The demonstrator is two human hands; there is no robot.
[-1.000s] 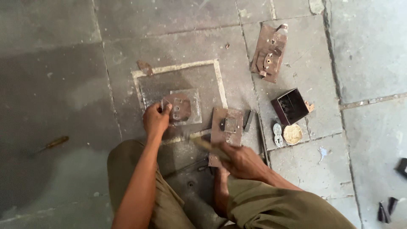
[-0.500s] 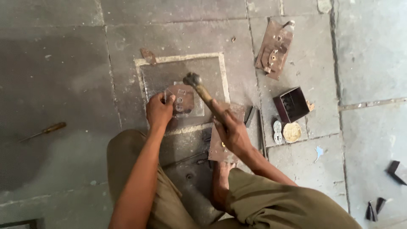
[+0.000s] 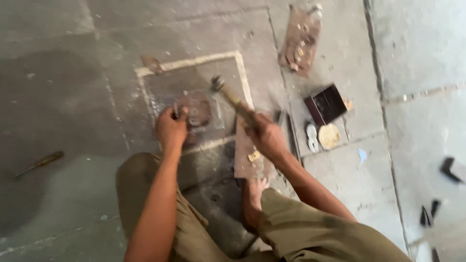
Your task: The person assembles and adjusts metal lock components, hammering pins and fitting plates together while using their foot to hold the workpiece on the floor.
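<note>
Rusty metal sits under my left hand [image 3: 171,128]: a round, reddish-brown disc [image 3: 195,109] lying on a grey square plate [image 3: 194,94] edged with a pale painted line. My left fingers [image 3: 180,112] are curled and pressing on the disc's near-left rim, pinning it flat; I cannot tell whether they grip its edge or only bear down on it.

Just to the right of those fingers, my right hand [image 3: 264,136] is clenched around the wooden handle of a hammer [image 3: 228,94]. The handle runs up and to the left from my fist, and the dark metal head hangs just above the disc's far-right side, blurred, so I cannot tell whether it touches.

Beneath my right wrist lies a flat brown rectangular plate [image 3: 247,162] with a small yellowish scrap on it, and my bare foot [image 3: 255,194] rests just nearer to me than that. Right of my right knuckles, well apart, stand a small dark open box [image 3: 325,104] and, closer to me, a round pale-gold disc [image 3: 329,136] with a smaller silvery piece [image 3: 312,138] touching or just beside it. Beyond the box, further from my fingers, a rusty lock-like plate [image 3: 301,41] lies on the stone floor [image 3: 73,58]. Far left of my left hand, a screwdriver with a brownish handle [image 3: 41,162] lies alone.
</note>
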